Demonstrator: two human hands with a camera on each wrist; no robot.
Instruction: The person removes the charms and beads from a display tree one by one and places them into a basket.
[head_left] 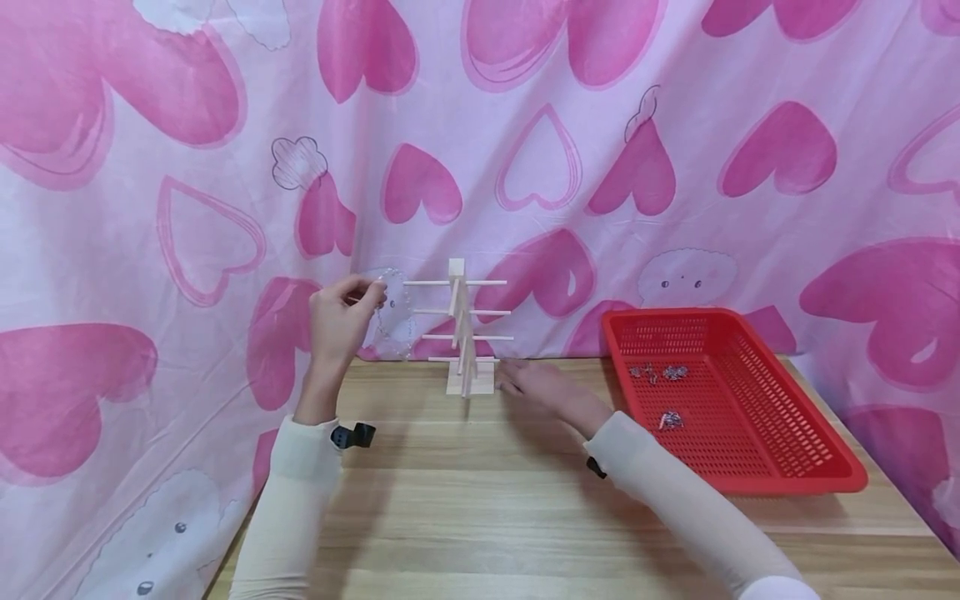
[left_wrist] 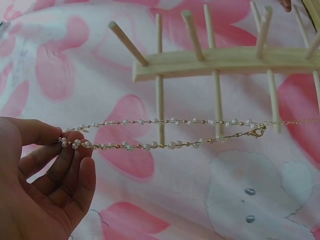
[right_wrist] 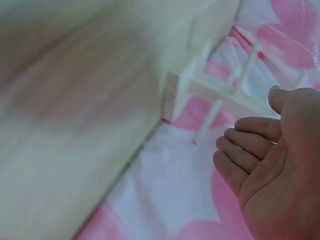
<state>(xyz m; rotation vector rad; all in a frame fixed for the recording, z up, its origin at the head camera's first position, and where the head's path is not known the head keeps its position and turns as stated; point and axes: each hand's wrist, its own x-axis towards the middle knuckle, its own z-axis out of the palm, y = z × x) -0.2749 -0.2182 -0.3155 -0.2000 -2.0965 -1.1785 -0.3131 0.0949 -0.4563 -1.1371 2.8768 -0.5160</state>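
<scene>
Between thumb and fingers my left hand [head_left: 341, 321] pinches a beaded necklace [left_wrist: 170, 145], pearl-like with gold links. Its loop hangs down left of the wooden peg stand [head_left: 462, 325]; in the left wrist view it runs out to a clasp and a thin chain. The stand has a slanted post on a square base, with thin pegs on both sides. Beside the base, on its right, is my right hand [head_left: 543, 387]. In the right wrist view that hand [right_wrist: 270, 160] holds nothing, its fingers relaxed and slightly bent.
A red plastic basket [head_left: 750, 483] stands on the right of the wooden table [head_left: 465, 500], with several small clumps of silvery jewellery [head_left: 671, 419] in it. Behind the table hangs a pink heart-patterned cloth [head_left: 525, 158]. Each wrist wears a black strap.
</scene>
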